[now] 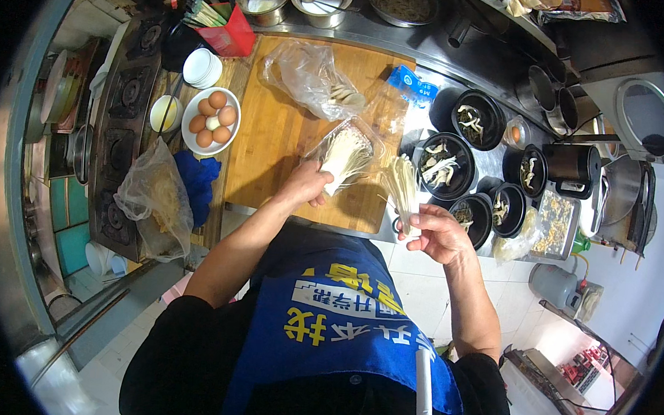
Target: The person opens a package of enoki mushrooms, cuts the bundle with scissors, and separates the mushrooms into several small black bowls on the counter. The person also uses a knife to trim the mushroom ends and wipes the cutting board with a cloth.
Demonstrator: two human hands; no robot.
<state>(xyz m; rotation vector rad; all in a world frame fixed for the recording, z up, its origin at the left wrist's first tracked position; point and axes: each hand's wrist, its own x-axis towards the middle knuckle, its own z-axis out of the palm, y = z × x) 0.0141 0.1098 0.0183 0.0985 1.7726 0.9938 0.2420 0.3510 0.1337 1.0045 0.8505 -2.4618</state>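
Note:
My left hand point(305, 184) grips the base of a bunch of enoki mushrooms point(346, 156) in a clear plastic tray point(376, 144), over the wooden cutting board point(266, 169). Held up by its base in my right hand point(436, 228) is a smaller enoki bunch point(403, 183), just right of the board's edge. Close to it stands a black bowl point(447, 164) with pale mushroom pieces and dark contents. More black bowls, among them one at the back point(478, 119) and a near one point(472, 220), hold similar pieces. A clear plastic bag point(306, 72) with pale round slices lies on the board.
Left of the board are a white bowl of eggs point(210, 121), stacked white bowls point(202, 68), a blue cloth point(196, 185) and a plastic bag of food point(161, 203) beside the gas burners point(121, 154). At right sit a metal tray point(556, 224) and a black pot point(573, 171). Metal bowls point(321, 4) line the back.

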